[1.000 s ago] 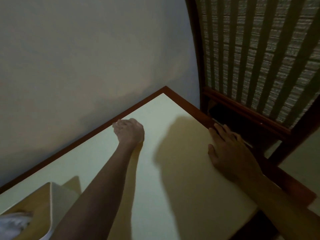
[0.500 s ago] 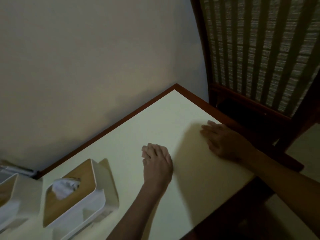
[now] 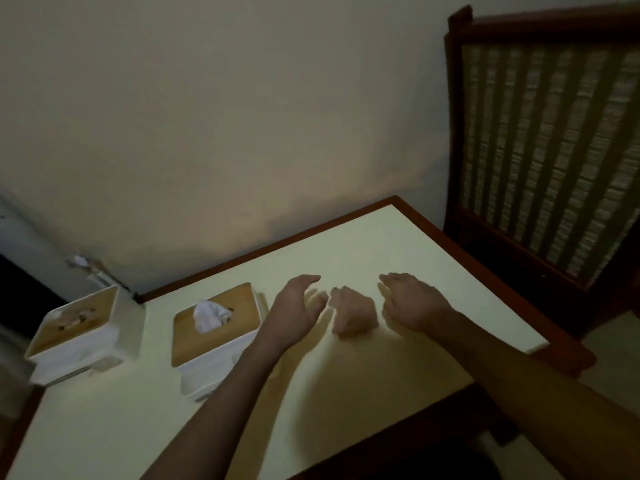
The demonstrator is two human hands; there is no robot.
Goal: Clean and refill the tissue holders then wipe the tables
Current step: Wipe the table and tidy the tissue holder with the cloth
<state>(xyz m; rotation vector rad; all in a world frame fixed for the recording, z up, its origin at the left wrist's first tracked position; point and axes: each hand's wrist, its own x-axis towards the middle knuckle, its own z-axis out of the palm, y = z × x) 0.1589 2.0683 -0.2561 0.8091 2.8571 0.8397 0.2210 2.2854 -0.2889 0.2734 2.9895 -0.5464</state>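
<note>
Two white tissue holders with wooden lids stand on the cream table [image 3: 398, 244]. The nearer tissue holder [image 3: 221, 344] has a white tissue [image 3: 209, 315] poking from its slot. The other tissue holder [image 3: 86, 337] sits further left near the table's end. My left hand [image 3: 298, 306] hovers just right of the nearer holder, fingers relaxed and holding nothing. My right hand [image 3: 412, 303] hangs beside it over the table's middle, fingers loose and empty. A blurred shadow lies on the tabletop between the two hands.
The table has a red-brown wooden rim [image 3: 485, 268] and its far side stands against a plain wall. A dark wooden screen [image 3: 547, 140] with woven panels stands at the right. Pale floor [image 3: 616, 355] shows beyond the table's right edge.
My left hand came back from the far wall edge to the table's middle and uncurled. My right hand left the right rim and moved in beside it. The view swung left, showing both holders.
</note>
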